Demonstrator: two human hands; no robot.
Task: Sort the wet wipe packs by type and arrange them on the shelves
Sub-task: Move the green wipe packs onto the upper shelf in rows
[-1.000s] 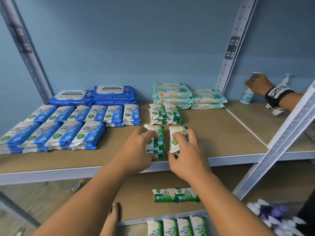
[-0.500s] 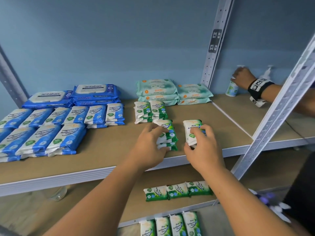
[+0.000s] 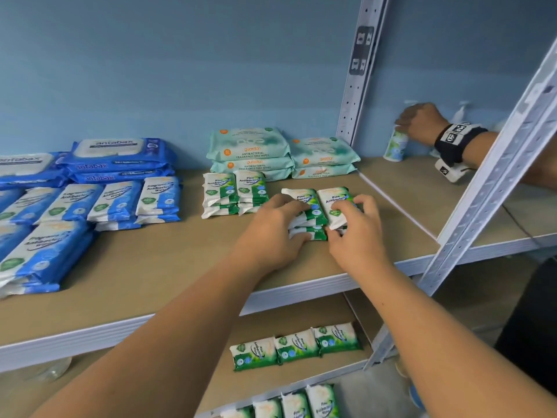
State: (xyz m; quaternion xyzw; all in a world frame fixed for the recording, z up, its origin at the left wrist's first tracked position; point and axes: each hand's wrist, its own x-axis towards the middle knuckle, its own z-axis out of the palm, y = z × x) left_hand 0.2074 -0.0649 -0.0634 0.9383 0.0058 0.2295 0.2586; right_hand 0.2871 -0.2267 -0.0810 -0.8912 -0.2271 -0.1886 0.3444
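Observation:
On the brown shelf board (image 3: 156,267), my left hand (image 3: 271,233) grips a small stack of green-and-white pine wipe packs (image 3: 307,212). My right hand (image 3: 355,233) grips a second stack of the same pine packs (image 3: 334,203) pressed against the first. Both stacks rest on the shelf, right of another pair of pine pack stacks (image 3: 233,193). Behind lie mint-green guardian packs (image 3: 250,149). Blue antabax packs (image 3: 117,158) and blue fragrance-free packs (image 3: 90,203) fill the left side.
Another person's hand (image 3: 422,122) with a black wristband holds a small bottle (image 3: 395,146) on the neighbouring shelf to the right. A grey metal upright (image 3: 488,188) crosses the right side. Three pine packs (image 3: 295,345) lie on the lower shelf, more below them.
My hands have slid the two pine stacks to the right along the shelf and pushed them together; half a second ago the right stack stood apart. The view has shifted right.

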